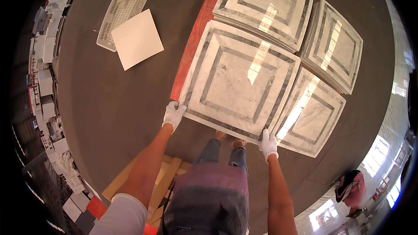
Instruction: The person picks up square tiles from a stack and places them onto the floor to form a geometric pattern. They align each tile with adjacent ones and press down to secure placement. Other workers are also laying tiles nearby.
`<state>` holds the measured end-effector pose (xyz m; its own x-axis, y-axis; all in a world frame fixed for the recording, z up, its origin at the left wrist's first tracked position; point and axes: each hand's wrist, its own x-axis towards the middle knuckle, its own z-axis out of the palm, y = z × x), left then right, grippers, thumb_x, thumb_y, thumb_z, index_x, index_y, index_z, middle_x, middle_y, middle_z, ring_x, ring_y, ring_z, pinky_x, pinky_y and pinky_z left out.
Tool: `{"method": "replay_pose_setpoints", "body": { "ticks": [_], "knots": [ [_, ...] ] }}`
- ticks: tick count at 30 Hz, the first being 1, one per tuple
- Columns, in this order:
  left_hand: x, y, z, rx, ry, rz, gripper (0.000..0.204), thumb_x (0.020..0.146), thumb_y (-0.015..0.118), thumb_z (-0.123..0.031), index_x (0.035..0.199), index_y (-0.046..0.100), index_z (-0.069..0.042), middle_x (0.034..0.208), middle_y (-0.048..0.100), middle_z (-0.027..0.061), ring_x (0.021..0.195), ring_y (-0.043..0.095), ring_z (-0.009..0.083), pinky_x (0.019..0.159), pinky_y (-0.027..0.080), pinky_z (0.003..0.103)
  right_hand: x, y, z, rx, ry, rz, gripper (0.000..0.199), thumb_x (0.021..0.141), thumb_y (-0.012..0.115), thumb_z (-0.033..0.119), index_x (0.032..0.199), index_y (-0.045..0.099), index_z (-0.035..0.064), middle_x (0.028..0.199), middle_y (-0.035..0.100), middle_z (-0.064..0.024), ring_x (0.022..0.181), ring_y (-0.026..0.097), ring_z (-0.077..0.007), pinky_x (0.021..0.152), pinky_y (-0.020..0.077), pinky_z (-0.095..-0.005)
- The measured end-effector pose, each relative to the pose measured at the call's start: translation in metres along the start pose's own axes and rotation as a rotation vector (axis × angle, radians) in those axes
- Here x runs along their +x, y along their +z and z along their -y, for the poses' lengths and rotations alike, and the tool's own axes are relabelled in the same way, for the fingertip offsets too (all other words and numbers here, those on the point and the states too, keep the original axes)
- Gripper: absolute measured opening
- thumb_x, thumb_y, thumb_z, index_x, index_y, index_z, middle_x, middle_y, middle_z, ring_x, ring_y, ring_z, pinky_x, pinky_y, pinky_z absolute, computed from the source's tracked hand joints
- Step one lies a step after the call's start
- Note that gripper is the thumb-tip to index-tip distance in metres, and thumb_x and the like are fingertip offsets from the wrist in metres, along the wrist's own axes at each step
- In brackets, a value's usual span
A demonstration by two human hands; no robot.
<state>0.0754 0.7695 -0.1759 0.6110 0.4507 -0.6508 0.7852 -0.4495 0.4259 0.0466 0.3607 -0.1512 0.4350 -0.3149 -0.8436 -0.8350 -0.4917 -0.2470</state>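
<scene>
So both hands are on the big marble tile (238, 78), the white square one with grey inlaid bands. The left hand (173, 115) in a white glove is wrapped round the tile's near left corner, fingers curled closed on the edge, and the right hand (268, 144), also gloved, is clamped on the near right corner the same way. Gripping two corners makes sense to me, a slab that wide looks heavy and you'd want it balanced. The tile sits over the floor (109, 104), its far edge overlapping a stack of matching tiles (267, 4), with another stack (335, 45) off to the tile's right and a single matching tile (311, 117) tucked under its right side. A red strip (196, 39) runs along the tile's left edge. Further left of the tile lie a plain white square panel (137, 39) and a white plastic basket (119, 11). Near side of the tile there's some wooden framing (163, 180) by the person's legs
</scene>
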Motion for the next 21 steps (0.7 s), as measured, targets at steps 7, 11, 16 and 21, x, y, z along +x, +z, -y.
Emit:
{"method": "replay_pose_setpoints", "body": {
  "ticks": [7,11,16,21],
  "knots": [
    [-0.009,-0.028,-0.051,-0.109,-0.060,0.162,0.058,0.086,0.066,-0.042,0.122,0.056,0.003,0.116,0.061,0.0137,0.102,0.059,0.0222,0.089,0.046,0.033,-0.009,0.000,-0.018,0.190,-0.049,0.009,0.063,0.097,0.043,0.047,0.130,0.048,-0.0065,0.114,0.062,-0.0274,0.107,0.059,-0.0377,0.091,0.0453,-0.0413],
    [0.008,-0.051,-0.047,-0.226,-0.136,0.377,0.057,0.090,0.062,-0.045,0.124,0.058,0.001,0.110,0.063,0.0041,0.098,0.056,0.0131,0.085,0.045,0.030,-0.033,-0.005,0.002,0.381,-0.073,0.087,0.044,0.094,0.056,0.039,0.109,0.057,-0.0022,0.081,0.060,-0.0079,0.062,0.055,-0.0143,0.047,0.0440,-0.0294],
    [-0.007,-0.081,-0.090,-0.180,-0.034,0.570,0.058,0.089,0.064,-0.046,0.124,0.059,0.000,0.105,0.064,0.0041,0.090,0.057,0.0106,0.078,0.047,0.029,-0.057,-0.027,0.010,0.501,-0.124,0.117,0.029,0.094,0.060,0.033,0.095,0.058,0.0049,0.069,0.055,0.0018,0.051,0.049,-0.0076,0.041,0.0369,-0.0237],
    [-0.021,-0.083,-0.097,-0.277,-0.026,0.481,0.045,0.092,0.063,-0.034,0.120,0.061,0.001,0.103,0.066,0.0055,0.091,0.062,0.0116,0.079,0.051,0.030,-0.083,-0.034,0.037,0.847,-0.219,0.076,0.032,0.092,0.062,0.025,0.112,0.059,0.0002,0.092,0.061,0.0014,0.086,0.055,-0.0084,0.076,0.0450,-0.0276]
  ]
}}
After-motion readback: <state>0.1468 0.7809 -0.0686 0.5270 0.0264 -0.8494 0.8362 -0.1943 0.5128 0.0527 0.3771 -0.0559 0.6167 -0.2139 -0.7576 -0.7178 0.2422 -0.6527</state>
